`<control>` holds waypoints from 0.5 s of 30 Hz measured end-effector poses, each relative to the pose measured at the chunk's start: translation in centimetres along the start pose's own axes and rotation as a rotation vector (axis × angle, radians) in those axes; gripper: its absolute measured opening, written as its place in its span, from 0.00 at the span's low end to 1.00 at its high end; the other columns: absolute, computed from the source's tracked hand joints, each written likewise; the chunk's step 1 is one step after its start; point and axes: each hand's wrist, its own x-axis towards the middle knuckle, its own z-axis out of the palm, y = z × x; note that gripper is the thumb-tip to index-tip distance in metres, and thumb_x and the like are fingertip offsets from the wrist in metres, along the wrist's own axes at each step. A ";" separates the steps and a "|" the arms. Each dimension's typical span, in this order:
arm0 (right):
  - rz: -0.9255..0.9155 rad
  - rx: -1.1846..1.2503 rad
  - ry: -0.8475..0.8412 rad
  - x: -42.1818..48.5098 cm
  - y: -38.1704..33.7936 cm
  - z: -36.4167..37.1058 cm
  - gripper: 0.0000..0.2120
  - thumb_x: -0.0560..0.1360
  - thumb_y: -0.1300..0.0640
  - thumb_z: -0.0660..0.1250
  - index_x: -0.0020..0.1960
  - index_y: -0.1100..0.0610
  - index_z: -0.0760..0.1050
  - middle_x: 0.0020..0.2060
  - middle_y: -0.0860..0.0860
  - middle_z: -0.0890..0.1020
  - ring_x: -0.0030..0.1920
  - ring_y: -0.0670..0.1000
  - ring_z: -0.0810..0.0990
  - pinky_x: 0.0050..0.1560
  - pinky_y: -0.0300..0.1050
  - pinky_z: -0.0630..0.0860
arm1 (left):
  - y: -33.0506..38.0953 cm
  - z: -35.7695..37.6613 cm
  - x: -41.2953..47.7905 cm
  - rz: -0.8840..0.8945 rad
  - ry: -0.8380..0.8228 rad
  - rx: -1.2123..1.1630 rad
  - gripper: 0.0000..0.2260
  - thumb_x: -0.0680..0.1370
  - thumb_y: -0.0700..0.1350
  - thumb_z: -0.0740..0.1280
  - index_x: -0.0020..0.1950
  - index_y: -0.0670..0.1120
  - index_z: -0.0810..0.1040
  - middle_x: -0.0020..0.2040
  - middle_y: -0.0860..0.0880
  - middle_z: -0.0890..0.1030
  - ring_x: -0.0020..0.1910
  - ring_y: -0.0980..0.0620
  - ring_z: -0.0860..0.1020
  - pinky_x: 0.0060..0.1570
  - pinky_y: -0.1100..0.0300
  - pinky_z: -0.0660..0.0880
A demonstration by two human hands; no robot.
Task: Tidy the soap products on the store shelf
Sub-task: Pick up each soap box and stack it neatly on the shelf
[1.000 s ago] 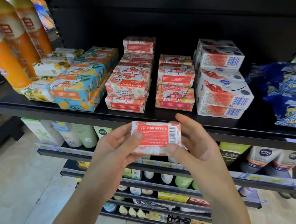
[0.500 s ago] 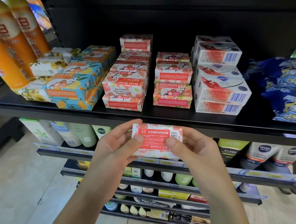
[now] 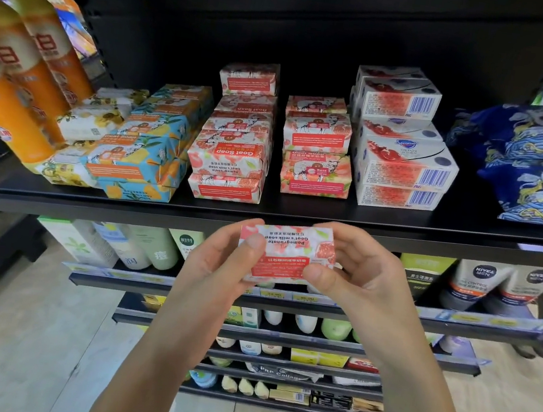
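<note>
So I'm holding a pomegranate goat's milk soap bar [image 3: 286, 254] in front of the black shelf's front edge [image 3: 90, 206], just under the top display, with its label upside down to me. My left hand [image 3: 220, 268] grips the left end and my right hand [image 3: 357, 276] the right end, thumbs pressed on the red front panel and fingers curled round behind.

Right above it sits the matching pomegranate soap stack [image 3: 231, 162]. The rose soap stack [image 3: 317, 149] and the Safeguard boxes [image 3: 404, 154] are to its right, and leaning blue-and-yellow soap boxes [image 3: 145, 154] are to its left. Orange bottles [image 3: 12, 95] crowd the far left and blue patterned packs [image 3: 538, 165] the far right. Nivea Men tubes [image 3: 480, 285] stand on the shelf below.
</note>
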 end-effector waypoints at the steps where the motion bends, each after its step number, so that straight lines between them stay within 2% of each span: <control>1: -0.014 0.010 0.000 0.0 0.1 0.0 0.22 0.70 0.61 0.76 0.63 0.58 0.79 0.57 0.53 0.86 0.61 0.53 0.83 0.58 0.45 0.80 | 0.1 0.0 0.0 -0.004 0.000 0.000 0.23 0.78 0.58 0.67 0.68 0.46 0.78 0.62 0.46 0.84 0.64 0.47 0.81 0.69 0.45 0.73; 4: -0.045 0.025 0.006 0.1 0.3 -0.2 0.22 0.69 0.62 0.76 0.63 0.58 0.79 0.58 0.54 0.85 0.62 0.54 0.82 0.60 0.45 0.79 | 0.1 0.1 -0.1 -0.013 0.001 -0.017 0.22 0.83 0.57 0.64 0.68 0.42 0.78 0.61 0.44 0.84 0.64 0.46 0.81 0.67 0.45 0.74; 9: -0.086 0.056 -0.004 0.1 0.3 0.0 0.22 0.69 0.63 0.76 0.62 0.56 0.79 0.57 0.55 0.85 0.63 0.55 0.81 0.61 0.46 0.79 | 0.2 0.3 -0.2 -0.028 0.012 -0.092 0.24 0.78 0.55 0.63 0.65 0.40 0.79 0.59 0.43 0.85 0.62 0.46 0.83 0.64 0.47 0.77; 15: -0.067 0.048 -0.006 -0.1 -0.1 0.3 0.24 0.69 0.64 0.76 0.64 0.55 0.79 0.58 0.53 0.85 0.65 0.53 0.80 0.68 0.54 0.76 | 0.3 0.2 -0.2 -0.011 0.053 -0.160 0.20 0.78 0.52 0.66 0.61 0.38 0.81 0.57 0.41 0.86 0.59 0.43 0.84 0.60 0.51 0.81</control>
